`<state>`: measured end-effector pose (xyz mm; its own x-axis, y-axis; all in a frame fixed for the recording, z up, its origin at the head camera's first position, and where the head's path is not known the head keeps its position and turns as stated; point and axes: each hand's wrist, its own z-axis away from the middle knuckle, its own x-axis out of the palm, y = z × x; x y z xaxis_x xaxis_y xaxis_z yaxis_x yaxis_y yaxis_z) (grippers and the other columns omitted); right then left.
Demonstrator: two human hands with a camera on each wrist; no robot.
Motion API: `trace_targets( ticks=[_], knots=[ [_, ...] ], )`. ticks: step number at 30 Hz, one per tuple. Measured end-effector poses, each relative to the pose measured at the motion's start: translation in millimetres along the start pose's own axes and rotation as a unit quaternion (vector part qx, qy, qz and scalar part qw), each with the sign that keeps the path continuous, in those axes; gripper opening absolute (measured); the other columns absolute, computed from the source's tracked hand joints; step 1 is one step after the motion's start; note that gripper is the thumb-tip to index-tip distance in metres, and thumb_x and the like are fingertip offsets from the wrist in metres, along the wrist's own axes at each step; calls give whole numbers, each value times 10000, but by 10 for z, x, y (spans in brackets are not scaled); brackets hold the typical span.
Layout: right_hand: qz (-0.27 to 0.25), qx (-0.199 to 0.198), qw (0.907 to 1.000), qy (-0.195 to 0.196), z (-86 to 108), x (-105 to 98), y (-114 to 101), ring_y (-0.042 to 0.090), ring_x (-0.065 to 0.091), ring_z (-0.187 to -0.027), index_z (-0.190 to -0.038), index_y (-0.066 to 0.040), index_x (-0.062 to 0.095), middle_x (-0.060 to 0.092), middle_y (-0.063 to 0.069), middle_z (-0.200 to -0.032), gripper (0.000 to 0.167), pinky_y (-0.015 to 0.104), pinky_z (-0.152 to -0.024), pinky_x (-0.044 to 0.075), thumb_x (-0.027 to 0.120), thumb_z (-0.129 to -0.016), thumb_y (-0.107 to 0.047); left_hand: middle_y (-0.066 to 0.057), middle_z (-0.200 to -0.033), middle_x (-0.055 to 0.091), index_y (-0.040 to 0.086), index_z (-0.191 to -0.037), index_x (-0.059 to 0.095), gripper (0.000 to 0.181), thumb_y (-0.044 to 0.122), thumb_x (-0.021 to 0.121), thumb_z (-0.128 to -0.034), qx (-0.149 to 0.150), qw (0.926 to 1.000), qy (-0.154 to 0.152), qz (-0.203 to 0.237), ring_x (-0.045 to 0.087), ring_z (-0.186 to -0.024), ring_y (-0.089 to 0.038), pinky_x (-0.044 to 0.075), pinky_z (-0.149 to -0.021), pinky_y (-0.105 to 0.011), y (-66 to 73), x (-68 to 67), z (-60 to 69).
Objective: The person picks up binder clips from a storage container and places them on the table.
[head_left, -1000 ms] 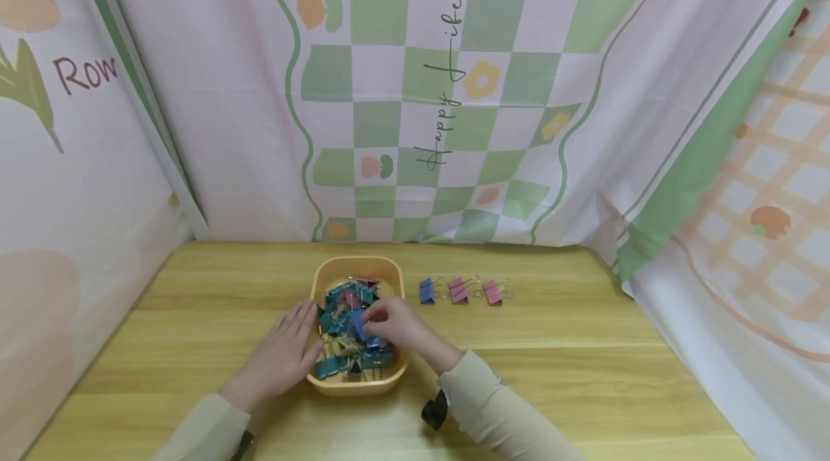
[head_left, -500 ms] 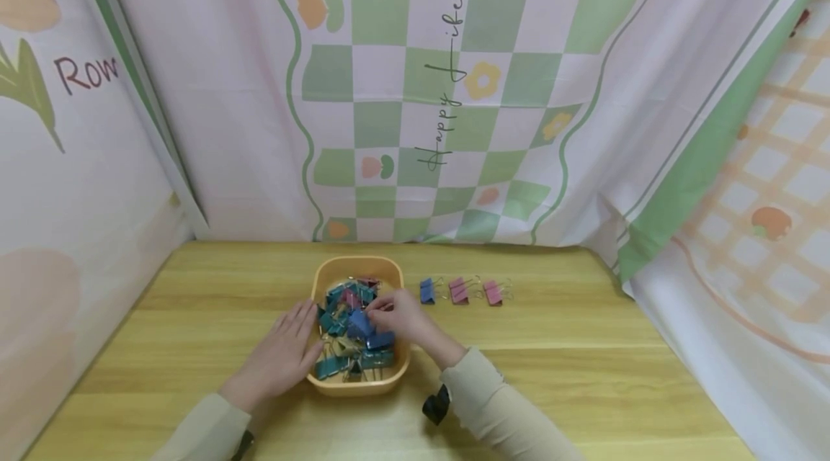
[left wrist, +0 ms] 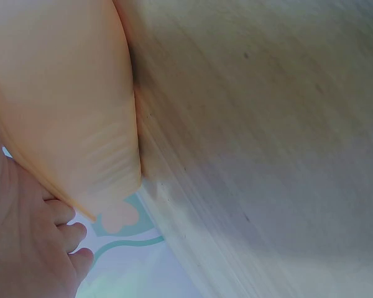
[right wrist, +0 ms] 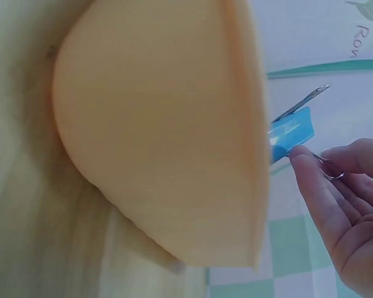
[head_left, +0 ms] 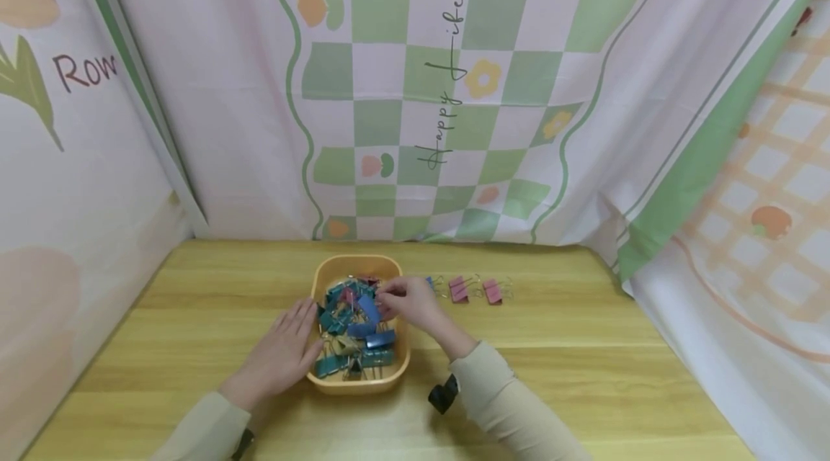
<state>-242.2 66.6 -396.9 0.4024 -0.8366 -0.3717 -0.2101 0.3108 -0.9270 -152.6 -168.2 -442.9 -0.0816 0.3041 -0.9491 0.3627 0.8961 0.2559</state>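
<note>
My right hand (head_left: 415, 308) pinches a blue binder clip (head_left: 369, 308) by its wire handle, over the right side of a yellow plastic basket (head_left: 358, 387). The right wrist view shows the clip (right wrist: 292, 133) just above the rim, its handle between thumb and fingers. Flat against the basket's left side rests my left hand (head_left: 280, 354), fingers extended; the left wrist view shows its fingertips along the rim. Inside the basket lie several binder clips: teal ones (head_left: 333, 365), blue ones (head_left: 380, 338), gold and dark pink ones.
Right of the basket, a row on the wooden table (head_left: 551, 374) holds two pink binder clips (head_left: 459, 290) and a blue one (head_left: 429, 282), which my right hand partly covers. Patterned curtains (head_left: 441, 122) enclose the table at the back and sides.
My right hand has moved up and rightward from the pile, lifting the blue binder clip out of the other clips. The left hand has stayed at the basket's side.
</note>
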Motion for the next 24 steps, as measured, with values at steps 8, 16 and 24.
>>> trace_targets(
  ticks=[8, 16, 24],
  knots=[
    [-221, 118, 9996, 156, -14, -228, -64, 259, 648, -767, -997, 103, 628, 645, 193, -905, 165, 440, -737, 535, 548, -906, -9, -242, -1463, 188, -104, -1398, 235, 614, 314, 401, -981, 2, 10000, -32, -18, 176, -1336, -389, 165, -1079, -482, -9, -2, -17],
    [-324, 29, 9987, 397, -22, -441, -87, 254, 653, -762, -1045, 126, 607, 652, 207, -930, 206, 368, -703, 552, 537, -909, -13, -246, -1463, 184, -108, -1398, 227, 615, 315, 390, -983, 50, 10000, -58, -54, 173, -1336, -391, 157, -1082, -477, -14, -10, -16],
    [-600, 35, 9957, 705, 5, -650, -81, 260, 662, -732, -1059, 125, 597, 651, 230, -944, 206, 274, -615, 554, 539, -900, 7, -242, -1465, 179, -106, -1399, 227, 616, 321, 386, -985, 51, 9999, -96, -51, 168, -1338, -389, 151, -1083, -473, -27, 12, -9]
  ],
)
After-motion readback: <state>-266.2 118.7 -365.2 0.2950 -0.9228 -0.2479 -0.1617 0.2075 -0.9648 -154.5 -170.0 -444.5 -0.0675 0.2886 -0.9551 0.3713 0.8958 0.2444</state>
